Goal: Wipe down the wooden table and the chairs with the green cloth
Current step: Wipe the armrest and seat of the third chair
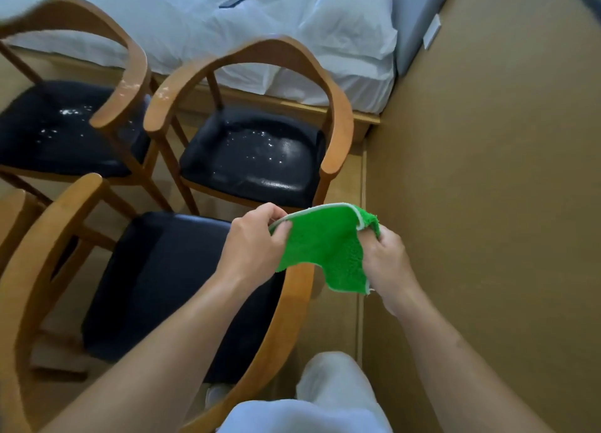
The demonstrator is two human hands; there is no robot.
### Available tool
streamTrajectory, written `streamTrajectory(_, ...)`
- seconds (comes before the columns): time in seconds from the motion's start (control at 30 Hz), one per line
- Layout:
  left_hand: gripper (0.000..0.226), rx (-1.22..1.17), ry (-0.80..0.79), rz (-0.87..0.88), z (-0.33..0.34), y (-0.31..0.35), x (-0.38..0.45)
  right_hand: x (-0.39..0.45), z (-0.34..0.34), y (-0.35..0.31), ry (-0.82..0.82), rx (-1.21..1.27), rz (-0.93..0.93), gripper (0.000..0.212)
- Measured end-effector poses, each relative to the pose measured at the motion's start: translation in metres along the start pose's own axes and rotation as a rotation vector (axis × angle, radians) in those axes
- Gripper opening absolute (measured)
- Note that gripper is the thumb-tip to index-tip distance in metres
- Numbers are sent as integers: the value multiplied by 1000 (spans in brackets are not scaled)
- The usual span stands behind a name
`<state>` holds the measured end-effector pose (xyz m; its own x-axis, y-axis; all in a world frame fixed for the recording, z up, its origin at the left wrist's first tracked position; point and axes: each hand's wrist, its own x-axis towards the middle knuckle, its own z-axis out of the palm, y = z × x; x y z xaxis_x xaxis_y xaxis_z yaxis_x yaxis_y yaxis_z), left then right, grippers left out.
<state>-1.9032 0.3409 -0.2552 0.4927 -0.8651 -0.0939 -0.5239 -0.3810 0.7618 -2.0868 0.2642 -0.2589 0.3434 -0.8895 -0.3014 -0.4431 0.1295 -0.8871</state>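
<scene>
1. Nearest chair: the curved-back wooden chair with a dark padded seat [156, 286] stands at 7 o'clock from the hands. Its bent backrest rail passes directly beneath the cloth. The seat appears free of spots.

2. Task item: the green looped-pile microfibre cloth with white edging [325, 247] is held in the air above that rail, stretched between both hands. It is not touching the seat.

3. Handling judgement: the cloth looks light, soft and limp. It droops where unsupported, so it probably needs folding or bunching into a pad before wiping. Hold it by the hemmed edges or corners; the pile should give good friction.

4. Left hand [253, 247]: thumb and curled fingers pinch the cloth's 9 o'clock edge, with the forearm extending forward from the lower left.

5. Right hand [383, 257]: fingers are curled round the 3 o'clock corner, gathering it, with the back of the hand facing upward.

6. Farther chairs: a second wooden armchair with a speckled dark seat [253, 159] stands at 11 o'clock, and a third speckled chair [65, 133] at 10 o'clock. Both likely need wiping.

7. Background: a bed with white linen [260, 26] lies at 12 o'clock. The wooden table is not in view.
</scene>
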Motion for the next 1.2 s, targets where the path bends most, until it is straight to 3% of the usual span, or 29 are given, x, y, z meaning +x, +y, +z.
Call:
streamTrajectory(0.23, 9, 17, 103, -196, 48, 19, 74, 132, -23, 1, -155, -122, 17, 46)
streamTrajectory(0.43, 8, -33, 183, -345, 76, 48, 114, 218, -46, -11, -251, -229, -53, 44)
streamTrajectory(0.73, 10, -99, 151, -336, 111, 53, 183, 297, -76, -10, -175, -416, -149, 50)
streamTrajectory(1.03, 17, -105, 62, -663, 190, 14, 313, 452, -60, 26, -208, -707, -49, 40)
streamTrajectory(1.2, 12, -34, 121, -739, 206, -7, 366, 516, -47, 25, -104, -622, -44, 29)
